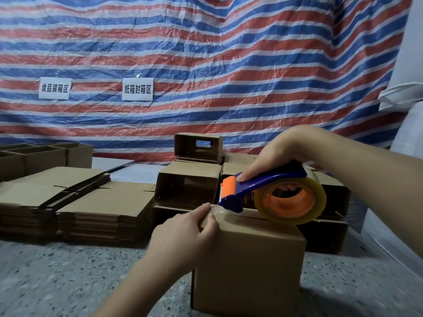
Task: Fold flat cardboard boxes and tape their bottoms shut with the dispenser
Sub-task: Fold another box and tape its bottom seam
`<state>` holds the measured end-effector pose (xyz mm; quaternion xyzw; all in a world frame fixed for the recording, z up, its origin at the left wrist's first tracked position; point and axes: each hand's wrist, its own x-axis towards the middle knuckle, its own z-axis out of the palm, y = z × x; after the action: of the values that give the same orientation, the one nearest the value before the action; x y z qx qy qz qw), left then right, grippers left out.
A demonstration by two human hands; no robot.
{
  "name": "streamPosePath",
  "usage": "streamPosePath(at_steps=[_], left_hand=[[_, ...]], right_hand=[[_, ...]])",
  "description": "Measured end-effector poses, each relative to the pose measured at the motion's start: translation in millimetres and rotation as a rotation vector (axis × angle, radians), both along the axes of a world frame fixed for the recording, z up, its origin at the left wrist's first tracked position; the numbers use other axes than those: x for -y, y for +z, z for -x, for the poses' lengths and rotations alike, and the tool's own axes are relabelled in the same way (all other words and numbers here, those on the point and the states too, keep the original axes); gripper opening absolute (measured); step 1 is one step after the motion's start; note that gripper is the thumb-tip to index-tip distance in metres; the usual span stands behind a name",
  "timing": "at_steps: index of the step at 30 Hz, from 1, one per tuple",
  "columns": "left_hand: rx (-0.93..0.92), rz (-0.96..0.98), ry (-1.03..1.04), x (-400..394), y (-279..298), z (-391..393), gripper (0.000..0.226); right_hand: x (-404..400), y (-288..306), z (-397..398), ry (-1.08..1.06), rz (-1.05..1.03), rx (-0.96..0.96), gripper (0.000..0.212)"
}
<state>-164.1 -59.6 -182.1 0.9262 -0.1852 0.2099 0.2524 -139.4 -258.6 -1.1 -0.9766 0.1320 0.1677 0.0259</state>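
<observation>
**A:** What have your hands got right now?

**B:** My right hand (283,154) is wrapped round the handle of the tape dispenser (272,193), its blue nose down on the upturned bottom of the box (249,259). My left hand (183,234) has its fingers curled over the box's far left top edge, thumb pinning the tape end (216,210) there.

**A:** And where is the box?

**B:** Standing near me on the speckled desk (68,271), flaps closed, seam facing up. Stacks of flat cardboard (75,202) lie to the left, folded boxes (190,181) just behind.

**A:** How will it handle?

**B:** I'd judge it light and empty, so it could slide or tip when I pull the dispenser. The walls are stiff at the corners but the flaps probably give in the middle. Best to brace it at an edge, as I do now, and press lightly along the seam. The clear tape looks thin and likely to wrinkle.
</observation>
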Motion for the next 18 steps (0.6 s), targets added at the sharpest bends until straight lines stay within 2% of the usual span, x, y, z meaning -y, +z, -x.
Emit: streamPosePath(at_steps=[2, 5, 8, 11, 14, 18], left_hand=[[0.027, -0.029, 0.009, -3, 2, 2, 0.052], [0.038, -0.025, -0.021, -4, 2, 1, 0.053], [0.069, -0.118, -0.02, -1, 3, -3, 0.051], [0.045, -0.269, -0.02, 2, 14, -3, 0.051], [-0.01, -0.397, -0.11, 5, 27, -5, 0.05], [-0.033, -0.389, -0.29, 19, 40, 6, 0.052]], right_hand=[[14, 7, 5, -0.029, 0.029, -0.043, 0.075], [50, 13, 18, -0.096, 0.081, -0.087, 0.099], [79, 4, 28, -0.145, 0.061, -0.121, 0.113], [87, -10, 30, -0.14, 0.022, -0.137, 0.107], [87, -14, 30, -0.159, 0.01, -0.103, 0.101], [80, -12, 28, -0.157, 0.055, -0.095, 0.092]])
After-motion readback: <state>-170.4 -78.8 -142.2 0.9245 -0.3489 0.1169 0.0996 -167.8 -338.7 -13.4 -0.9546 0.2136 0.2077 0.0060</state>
